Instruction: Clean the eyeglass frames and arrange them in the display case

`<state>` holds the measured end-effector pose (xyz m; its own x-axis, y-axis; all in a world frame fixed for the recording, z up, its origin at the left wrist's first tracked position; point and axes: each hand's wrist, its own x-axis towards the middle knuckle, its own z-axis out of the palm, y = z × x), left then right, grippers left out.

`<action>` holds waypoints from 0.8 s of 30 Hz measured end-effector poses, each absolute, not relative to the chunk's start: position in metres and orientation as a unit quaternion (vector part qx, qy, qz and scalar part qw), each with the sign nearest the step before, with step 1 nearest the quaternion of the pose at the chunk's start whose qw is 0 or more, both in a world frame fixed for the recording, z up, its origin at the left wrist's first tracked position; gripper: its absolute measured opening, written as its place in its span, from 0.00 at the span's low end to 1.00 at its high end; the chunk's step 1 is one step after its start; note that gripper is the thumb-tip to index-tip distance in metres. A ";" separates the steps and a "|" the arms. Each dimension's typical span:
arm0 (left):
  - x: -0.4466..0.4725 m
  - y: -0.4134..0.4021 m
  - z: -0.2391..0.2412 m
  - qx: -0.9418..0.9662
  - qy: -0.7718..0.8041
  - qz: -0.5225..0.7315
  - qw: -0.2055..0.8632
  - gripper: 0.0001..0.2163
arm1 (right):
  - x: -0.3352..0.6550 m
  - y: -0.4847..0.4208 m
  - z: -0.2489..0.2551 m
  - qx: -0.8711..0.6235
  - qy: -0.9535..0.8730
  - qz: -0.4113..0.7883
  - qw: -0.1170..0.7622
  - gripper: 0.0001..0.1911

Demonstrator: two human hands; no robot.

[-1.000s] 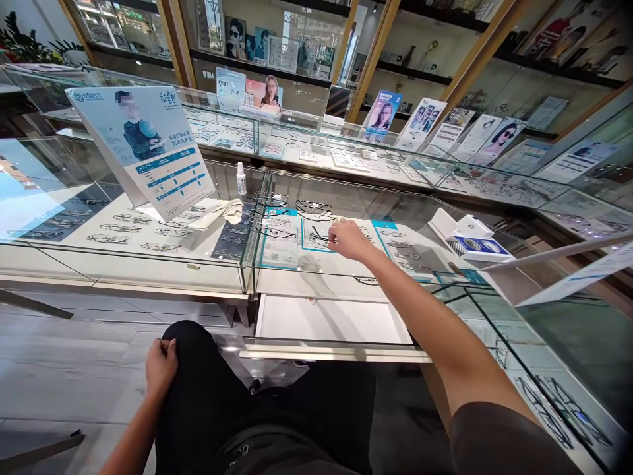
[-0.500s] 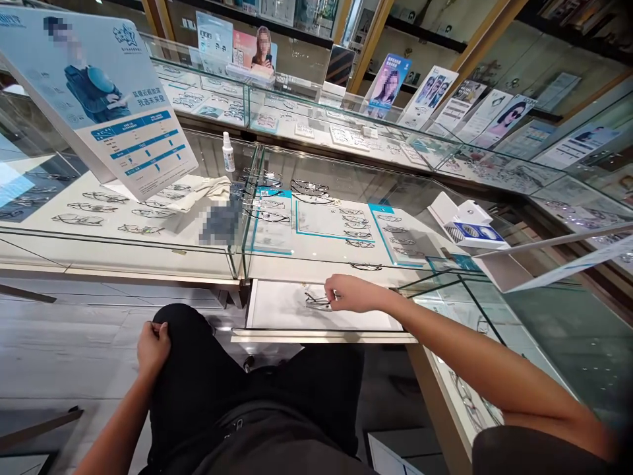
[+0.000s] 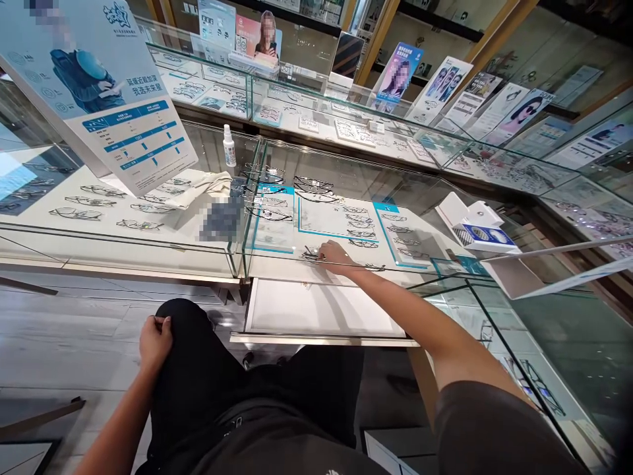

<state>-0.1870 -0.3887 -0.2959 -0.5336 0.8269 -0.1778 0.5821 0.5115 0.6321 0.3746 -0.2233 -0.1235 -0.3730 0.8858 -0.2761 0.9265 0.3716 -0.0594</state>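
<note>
My right hand reaches forward past the pulled-out white drawer. Its fingers are closed on a pair of dark-framed eyeglasses at the front of the glass display case. Beyond them, several glasses lie in a column on a white board with blue edging. Another pair of frames is partly behind my wrist. My left hand rests on my left knee with its fingers curled in, and nothing shows in it.
A large printed sign stands at left on the counter, near a white spray bottle and a pale cloth. At right are an open white box and another sign board. More glass cases line the back.
My right hand has carried the eyeglasses from above the drawer forward to the display case front. My left hand stays on the knee. The view has shifted slightly.
</note>
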 end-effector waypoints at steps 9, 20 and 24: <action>-0.186 -0.391 -0.293 0.403 0.845 0.253 0.243 0.11 | 0.380 -0.212 -0.146 0.551 0.819 -0.103 0.119 0.05; -0.185 -0.387 -0.293 0.403 0.843 0.263 0.241 0.11 | 0.391 -0.208 -0.150 0.576 0.809 -0.060 0.101 0.14; -0.185 -0.386 -0.294 0.406 0.843 0.255 0.244 0.12 | 0.391 -0.186 -0.152 0.571 0.814 -0.050 0.100 0.15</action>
<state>-0.1849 -0.3856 -0.2942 -0.5508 0.8093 -0.2041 0.5597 0.5396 0.6289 0.3910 -0.1860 -0.1524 -0.3291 0.9187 -0.2185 0.9384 0.3440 0.0330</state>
